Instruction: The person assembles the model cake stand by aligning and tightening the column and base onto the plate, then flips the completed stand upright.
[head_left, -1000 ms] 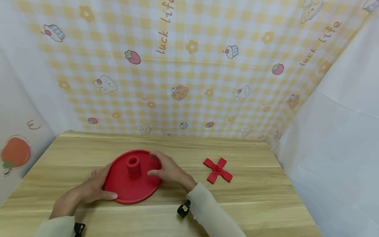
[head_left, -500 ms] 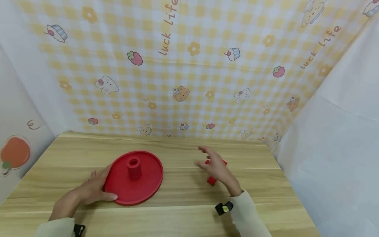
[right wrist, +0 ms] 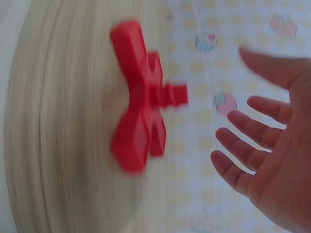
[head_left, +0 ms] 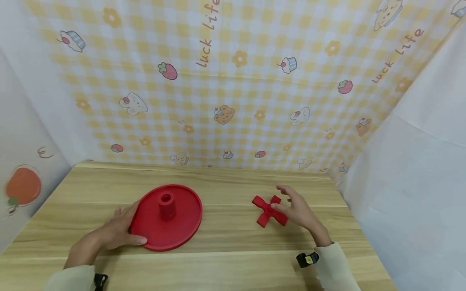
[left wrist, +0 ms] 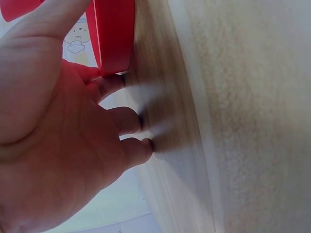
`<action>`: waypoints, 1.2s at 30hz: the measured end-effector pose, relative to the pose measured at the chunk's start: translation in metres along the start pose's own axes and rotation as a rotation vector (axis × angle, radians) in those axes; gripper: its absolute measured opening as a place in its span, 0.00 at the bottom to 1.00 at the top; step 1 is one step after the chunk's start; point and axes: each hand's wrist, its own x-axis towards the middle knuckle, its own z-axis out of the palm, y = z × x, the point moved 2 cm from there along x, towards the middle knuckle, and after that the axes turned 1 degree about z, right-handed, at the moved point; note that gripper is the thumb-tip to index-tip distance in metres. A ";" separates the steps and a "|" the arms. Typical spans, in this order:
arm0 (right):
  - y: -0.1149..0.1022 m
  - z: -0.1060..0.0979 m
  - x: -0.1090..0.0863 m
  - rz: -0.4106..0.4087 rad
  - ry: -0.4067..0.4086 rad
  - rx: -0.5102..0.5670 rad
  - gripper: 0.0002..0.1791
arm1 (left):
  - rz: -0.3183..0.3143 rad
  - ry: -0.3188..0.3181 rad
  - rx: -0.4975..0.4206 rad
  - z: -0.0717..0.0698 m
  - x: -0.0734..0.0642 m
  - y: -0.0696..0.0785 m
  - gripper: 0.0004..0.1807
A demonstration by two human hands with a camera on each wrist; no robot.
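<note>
A red round base [head_left: 183,228] with a raised rim and a hollow tube standing at its middle lies on the left part of the table. My left hand [head_left: 114,230] grips its left edge, thumb over the front rim. In the left wrist view, the fingers [left wrist: 129,121] reach down to the wood beside the red side wall [left wrist: 114,36]. To the right lies a red four-armed cross piece [head_left: 263,219], with a ridged peg [right wrist: 167,95] rising from its centre. My right hand [head_left: 300,210] hovers at its right side, fingers spread and holding nothing, as the right wrist view shows.
The wooden table [head_left: 218,266] ends at a checked cloth backdrop [head_left: 204,93]. White cloth [head_left: 411,169] hangs along the right side, and another printed sheet [head_left: 22,121] on the left. A dark strap with a small camera [head_left: 307,259] sits at the right wrist.
My right hand has let go of the round base's right side and moved right, across the cross piece to its right side. The left hand stays at the base's left edge.
</note>
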 end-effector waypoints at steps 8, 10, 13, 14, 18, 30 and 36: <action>0.026 -0.011 -0.009 0.101 -0.108 -0.037 0.37 | -0.043 -0.035 -0.044 -0.001 0.000 0.000 0.69; 0.030 -0.011 -0.011 0.139 -0.137 -0.044 0.36 | -0.044 -0.036 -0.034 -0.001 0.000 0.000 0.69; 0.034 -0.008 -0.015 0.196 -0.189 -0.067 0.33 | -0.049 -0.039 -0.024 -0.001 0.001 0.000 0.69; 0.035 -0.006 -0.015 0.215 -0.205 -0.074 0.31 | -0.049 -0.039 -0.019 -0.001 0.001 0.000 0.69; 0.036 -0.001 -0.017 0.218 -0.258 -0.152 0.26 | -0.057 -0.036 -0.013 -0.001 0.000 0.000 0.69; 0.036 0.008 -0.021 0.169 -0.252 -0.204 0.10 | 0.005 0.026 -0.009 -0.001 -0.006 0.001 0.66; 0.038 0.004 -0.023 0.150 -0.236 -0.195 0.09 | -0.007 0.018 0.004 -0.001 -0.006 0.002 0.66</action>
